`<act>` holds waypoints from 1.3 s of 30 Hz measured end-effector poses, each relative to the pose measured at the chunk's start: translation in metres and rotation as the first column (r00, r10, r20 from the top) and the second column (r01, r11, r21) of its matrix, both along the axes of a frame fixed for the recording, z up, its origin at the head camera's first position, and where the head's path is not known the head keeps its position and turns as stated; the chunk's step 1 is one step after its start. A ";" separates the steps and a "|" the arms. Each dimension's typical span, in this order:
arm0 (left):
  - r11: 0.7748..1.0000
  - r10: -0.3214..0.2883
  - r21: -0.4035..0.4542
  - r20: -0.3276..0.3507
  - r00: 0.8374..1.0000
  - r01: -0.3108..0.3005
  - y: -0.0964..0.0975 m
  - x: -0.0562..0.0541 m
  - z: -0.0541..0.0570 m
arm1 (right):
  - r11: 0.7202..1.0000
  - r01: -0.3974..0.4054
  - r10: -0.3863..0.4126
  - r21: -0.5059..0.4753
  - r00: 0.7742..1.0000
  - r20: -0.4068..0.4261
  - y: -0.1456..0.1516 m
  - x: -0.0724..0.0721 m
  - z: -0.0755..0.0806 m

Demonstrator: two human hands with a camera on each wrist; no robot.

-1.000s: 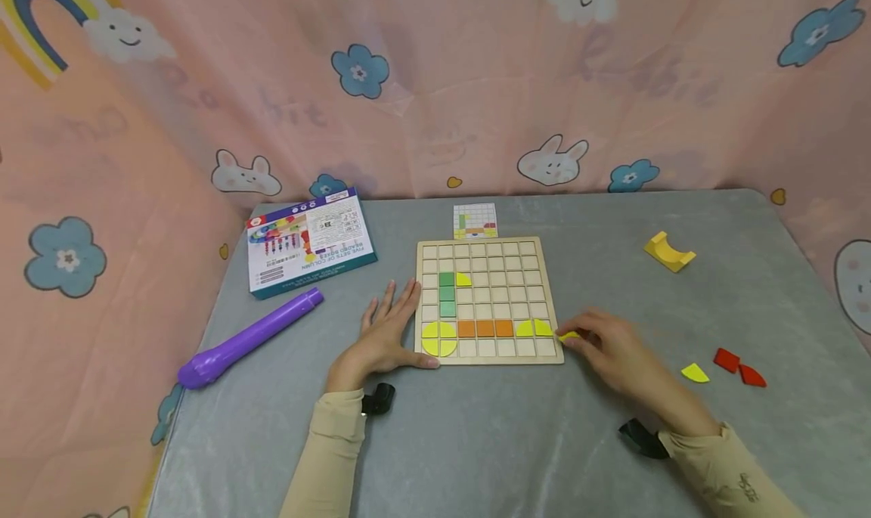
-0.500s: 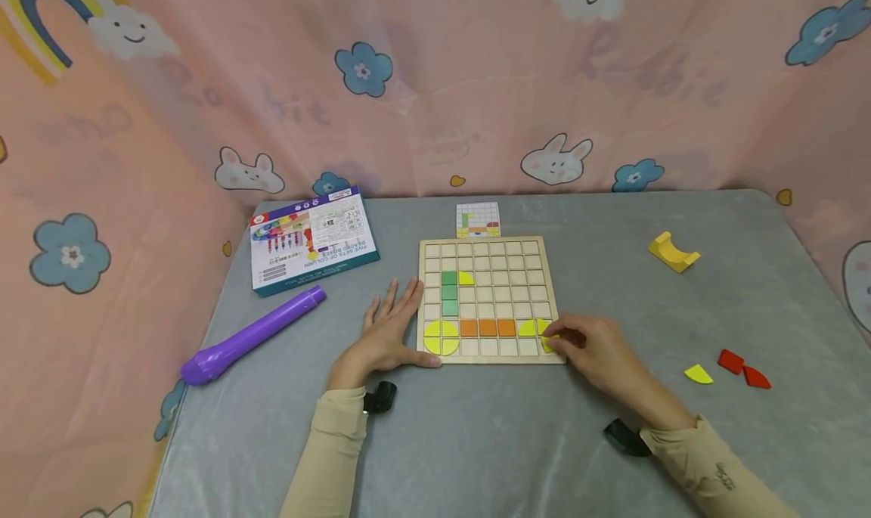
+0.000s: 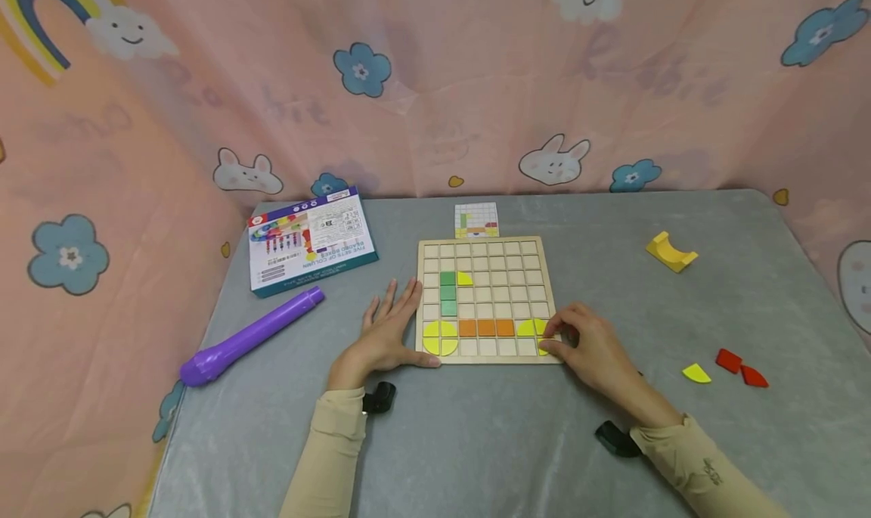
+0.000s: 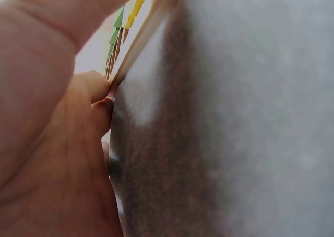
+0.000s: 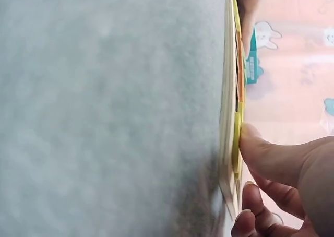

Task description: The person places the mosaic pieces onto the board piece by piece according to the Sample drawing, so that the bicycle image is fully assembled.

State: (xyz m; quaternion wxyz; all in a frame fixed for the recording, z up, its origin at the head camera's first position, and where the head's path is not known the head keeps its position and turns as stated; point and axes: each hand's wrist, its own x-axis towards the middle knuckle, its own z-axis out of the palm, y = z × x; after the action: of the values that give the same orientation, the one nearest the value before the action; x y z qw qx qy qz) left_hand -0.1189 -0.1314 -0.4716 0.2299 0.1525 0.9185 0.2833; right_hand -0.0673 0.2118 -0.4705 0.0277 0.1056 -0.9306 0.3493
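Observation:
A wooden grid board (image 3: pixel 503 270) lies mid-table, bearing green squares (image 3: pixel 447 293), orange squares (image 3: pixel 486 327) and yellow quarter-circle tiles (image 3: pixel 439 338). My left hand (image 3: pixel 381 342) rests flat with spread fingers at the board's left edge, its thumb by the lower left corner. Over the lower right corner, my right hand (image 3: pixel 589 349) holds a yellow quarter-circle tile (image 3: pixel 543 348) between thumb and curled finger. In the right wrist view, the thumb (image 5: pixel 261 151) lies against this tile (image 5: pixel 237 143), low on the board; the fingertip's contact is partly hidden.
A pattern card (image 3: pixel 476 220) lies beyond the board. To the right are a yellow tile (image 3: pixel 697 373), a red square (image 3: pixel 729 361), a red quarter-circle tile (image 3: pixel 754 376) and a yellow arched block (image 3: pixel 671 252). A box (image 3: pixel 311 242) and a purple tube (image 3: pixel 252 336) lie left.
My right hand has moved left from beside the board onto its lower right corner, bringing the yellow quarter-circle tile into the bottom row. My left hand has stayed put.

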 end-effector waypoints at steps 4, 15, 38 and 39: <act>1.000 -0.002 -0.004 0.001 1.000 0.002 0.000 0.000 0.000 | 0.999 0.040 -0.040 0.006 0.998 0.043 0.003 0.003 0.003; 1.000 -0.001 0.011 -0.004 1.000 0.001 -0.001 0.000 0.001 | 0.992 0.087 -0.093 0.090 0.994 0.062 0.072 0.030 0.003; 1.000 -0.003 0.014 0.003 1.000 0.003 -0.001 0.000 0.002 | 0.919 0.328 -0.340 0.220 0.940 0.022 0.140 0.071 -0.007; 1.000 -0.001 0.014 0.003 1.000 0.001 -0.001 0.000 0.003 | 0.914 0.340 -0.352 0.221 0.936 0.016 0.141 0.072 -0.007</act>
State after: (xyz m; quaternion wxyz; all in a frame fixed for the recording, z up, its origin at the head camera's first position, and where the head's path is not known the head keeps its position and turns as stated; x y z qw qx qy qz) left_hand -0.1185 -0.1324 -0.4690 0.2305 0.1543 0.9159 0.2901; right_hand 0.0042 0.3524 -0.4777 0.0517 -0.0683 -0.9671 0.2394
